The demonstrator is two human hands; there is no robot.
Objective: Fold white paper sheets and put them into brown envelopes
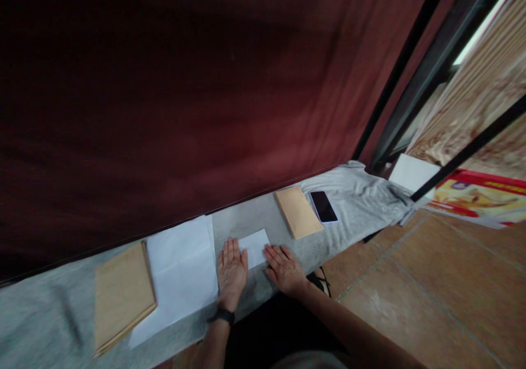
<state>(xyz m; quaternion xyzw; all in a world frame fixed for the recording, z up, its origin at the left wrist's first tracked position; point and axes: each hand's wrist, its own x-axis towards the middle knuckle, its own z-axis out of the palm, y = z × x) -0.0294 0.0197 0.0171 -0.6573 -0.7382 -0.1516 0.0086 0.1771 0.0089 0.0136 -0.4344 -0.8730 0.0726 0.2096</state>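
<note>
A small folded white paper [255, 246] lies on the grey cloth-covered table [255, 215] between my hands. My left hand [231, 271] rests flat with fingers stretched out, its fingertips on the paper's left edge; a dark band is on that wrist. My right hand [283, 269] also lies flat and open, its fingers touching the paper's right edge. Neither hand holds anything.
A stack of white sheets [181, 276] lies left of my hands, with a pile of brown envelopes [122, 295] beside it. Right of my hands sit another brown envelope [298, 212] and a black phone [323, 206]. A dark red curtain [184, 95] hangs behind the table. Tiled floor [431, 281] lies at right.
</note>
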